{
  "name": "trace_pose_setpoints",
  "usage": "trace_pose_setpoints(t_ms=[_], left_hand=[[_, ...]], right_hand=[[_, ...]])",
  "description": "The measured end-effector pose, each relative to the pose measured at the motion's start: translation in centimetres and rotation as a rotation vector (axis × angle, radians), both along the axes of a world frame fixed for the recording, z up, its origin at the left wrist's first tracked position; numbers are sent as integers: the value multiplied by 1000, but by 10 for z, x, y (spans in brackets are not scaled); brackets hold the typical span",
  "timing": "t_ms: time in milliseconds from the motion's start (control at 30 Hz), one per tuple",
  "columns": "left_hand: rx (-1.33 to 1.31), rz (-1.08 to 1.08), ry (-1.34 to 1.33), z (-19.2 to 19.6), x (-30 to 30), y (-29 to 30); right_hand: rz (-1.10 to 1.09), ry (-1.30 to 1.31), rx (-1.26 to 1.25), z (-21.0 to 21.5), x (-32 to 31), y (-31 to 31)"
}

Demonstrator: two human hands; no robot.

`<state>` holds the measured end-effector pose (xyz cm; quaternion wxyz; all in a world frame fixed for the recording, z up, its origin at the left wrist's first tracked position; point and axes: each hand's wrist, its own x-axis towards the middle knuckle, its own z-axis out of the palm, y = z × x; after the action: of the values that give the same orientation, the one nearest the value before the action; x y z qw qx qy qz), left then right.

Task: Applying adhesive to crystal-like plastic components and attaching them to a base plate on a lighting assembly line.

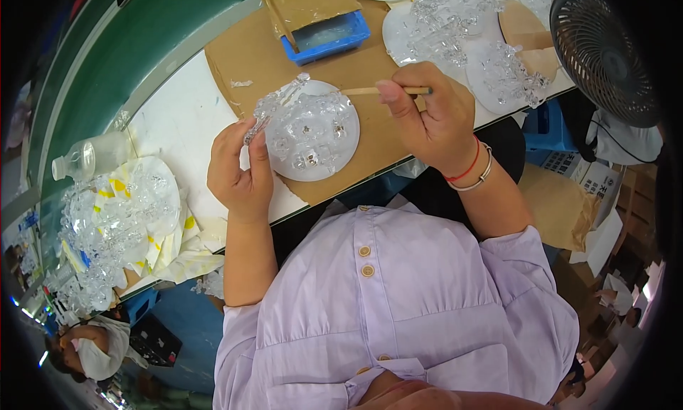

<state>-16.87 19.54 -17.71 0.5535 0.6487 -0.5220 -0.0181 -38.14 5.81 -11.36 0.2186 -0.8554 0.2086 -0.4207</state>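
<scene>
My left hand [242, 169] pinches a clear plastic piece [269, 110] with knobbly ends, tilted over the left rim of a round white plate [350, 148]. Several clear plastic pieces [302, 125] lie on that plate, some with small shiny spots. Between thumb and fingers, my right hand [432, 115] grips a thin wooden stick [363, 91] with a dark end. It points left, its slim tip above the plate close to the clear piece; whether they touch I cannot tell. The plate rests on brown cardboard [313, 191] at the table's near edge.
A blue tray [329, 51], partly covered by a cardboard flap [302, 4], stands beyond the plate. More clear pieces fill white discs [487, 97] at the far right, near a black fan [605, 54]. To the left are a clear bottle [96, 156] and a heap of clear pieces [117, 225].
</scene>
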Motion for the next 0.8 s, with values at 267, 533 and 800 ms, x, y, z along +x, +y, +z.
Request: trace_pose_setpoints(t_ms=[267, 533, 800], left_hand=[[10, 29, -10, -3, 1, 1], [-48, -8, 32, -10, 3, 0], [-52, -34, 23, -9, 3, 0]], right_hand=[[45, 0, 52, -3, -23, 7], [59, -27, 94, -10, -26, 3], [81, 8, 154, -7, -48, 16]])
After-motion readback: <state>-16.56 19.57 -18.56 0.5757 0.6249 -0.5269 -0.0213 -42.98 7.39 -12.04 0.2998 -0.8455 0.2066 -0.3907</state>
